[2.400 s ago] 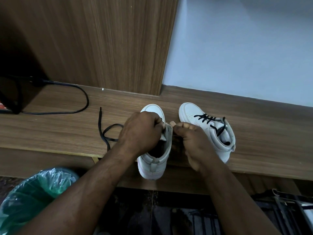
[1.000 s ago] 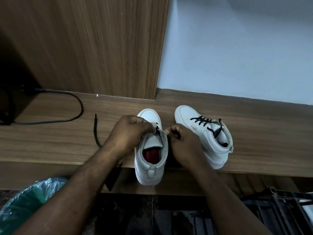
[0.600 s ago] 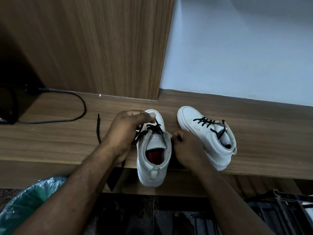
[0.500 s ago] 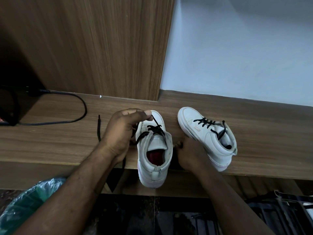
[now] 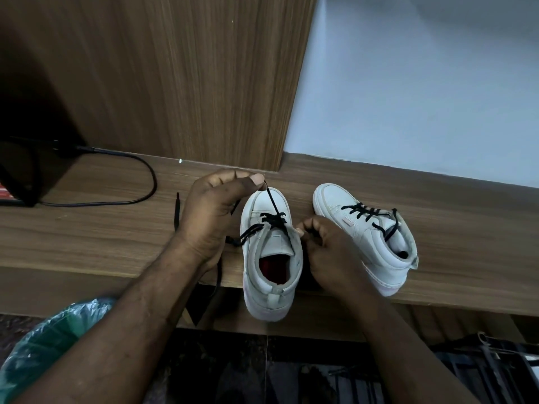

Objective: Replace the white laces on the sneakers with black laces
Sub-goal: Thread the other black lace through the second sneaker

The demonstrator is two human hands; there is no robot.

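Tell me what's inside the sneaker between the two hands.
Inside the sneaker, a red insole shows near the heel. The tongue covers the rest, so the toe end is hidden.

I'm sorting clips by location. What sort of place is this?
Probably a home or office room: a wood-laminate ledge along a painted wall, a power cable lying on it, and a plastic-lined bin below.

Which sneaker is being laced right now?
The left sneaker: the left hand pinches its black lace taut, the right hand pinches its collar. The right sneaker has no hand on its lace.
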